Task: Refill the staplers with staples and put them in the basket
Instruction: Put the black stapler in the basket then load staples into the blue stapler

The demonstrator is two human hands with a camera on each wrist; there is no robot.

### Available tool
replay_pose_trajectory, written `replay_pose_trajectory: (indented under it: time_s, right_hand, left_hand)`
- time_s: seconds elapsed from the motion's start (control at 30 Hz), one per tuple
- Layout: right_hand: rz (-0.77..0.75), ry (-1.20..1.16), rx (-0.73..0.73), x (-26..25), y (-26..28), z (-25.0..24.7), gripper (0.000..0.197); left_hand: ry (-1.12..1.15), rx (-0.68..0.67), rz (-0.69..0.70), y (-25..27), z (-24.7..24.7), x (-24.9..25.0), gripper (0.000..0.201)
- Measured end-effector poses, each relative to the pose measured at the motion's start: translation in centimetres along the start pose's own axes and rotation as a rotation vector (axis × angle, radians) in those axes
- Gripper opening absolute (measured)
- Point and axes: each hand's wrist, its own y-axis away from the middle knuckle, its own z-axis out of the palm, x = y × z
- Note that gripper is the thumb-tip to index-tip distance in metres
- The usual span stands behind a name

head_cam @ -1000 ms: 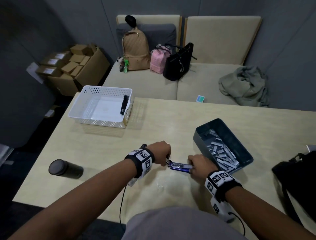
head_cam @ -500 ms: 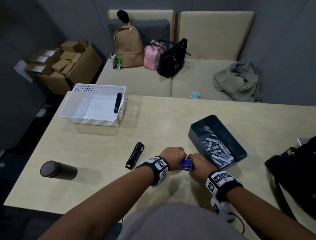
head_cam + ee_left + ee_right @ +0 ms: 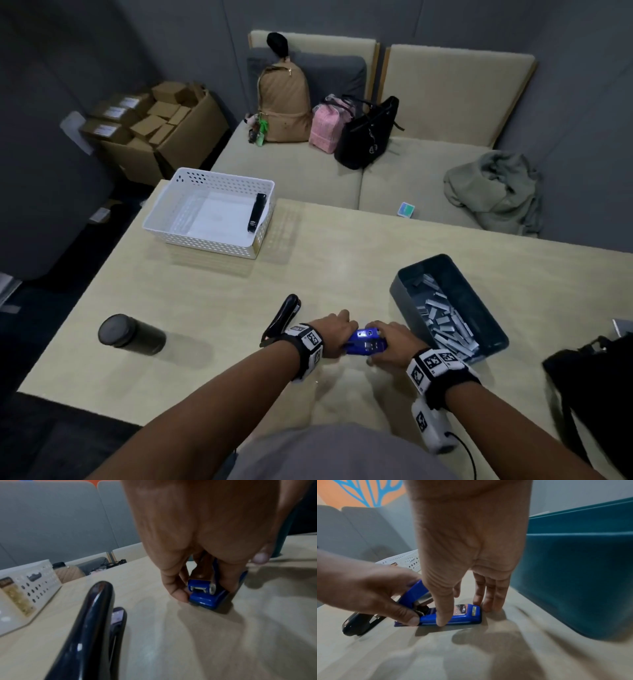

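Note:
A blue stapler point(image 3: 366, 342) lies on the table between my hands. My left hand point(image 3: 342, 334) grips its hinge end and the raised top arm point(image 3: 414, 592). My right hand point(image 3: 380, 337) pinches the front of the base point(image 3: 462, 616), thumb on the near side and fingers on the far side. A black stapler point(image 3: 282, 318) lies just left of my left wrist. The white perforated basket point(image 3: 205, 245) at the far left holds another black stapler point(image 3: 257, 212). A dark teal bin point(image 3: 397, 291) to the right holds several staple strips point(image 3: 448, 322).
A black cylinder point(image 3: 132, 334) lies on its side at the near left. A black bag point(image 3: 589, 377) sits at the table's right edge. Behind the table a sofa point(image 3: 291, 171) carries several bags and a grey garment.
My hands have come closer together on the blue stapler. Its top arm, stretched out flat a second ago, has swung toward the base. The black stapler now shows beside my left wrist.

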Motion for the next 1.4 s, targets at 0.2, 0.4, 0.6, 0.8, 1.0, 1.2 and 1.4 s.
replay_pose_trajectory:
  time_s: [0.2, 0.4, 0.6, 0.8, 1.0, 1.2, 1.4]
  right_hand:
    - [-0.080, -0.025, -0.052, -2.3, -2.0, -2.6, 0.064]
    - [-0.204, -0.358, -0.102, -6.6, -3.4, -8.2, 0.055]
    - [-0.292, -0.524, -0.066, -11.1, -4.8, -8.2, 0.025]
    - [-0.315, -0.584, -0.077, -14.5, -6.0, -6.8, 0.027]
    - [-0.218, -0.639, 0.022, -16.3, -7.4, -6.0, 0.054]
    - [-0.222, -0.608, 0.131, -18.0, -8.8, -7.3, 0.069]
    - [-0.280, -0.744, 0.219, -20.1, -9.6, -8.1, 0.071]
  left_hand:
    - [0.054, 0.050, 0.003, 2.4, -2.3, -1.3, 0.035]
    - [0.460, 0.110, -0.046, 5.2, -7.5, -7.3, 0.043]
    - [1.239, 0.032, -0.043, 8.5, -9.3, -13.2, 0.030]
    - [1.399, 0.101, -0.133, 10.3, -8.4, -16.5, 0.024]
    - [1.458, 0.075, -0.181, 10.9, -8.2, -18.5, 0.034]
    - [1.395, 0.148, -0.022, 12.1, -9.2, -20.0, 0.037]
    - [1.328, 0.354, -0.090, 12.2, -11.3, -21.9, 0.033]
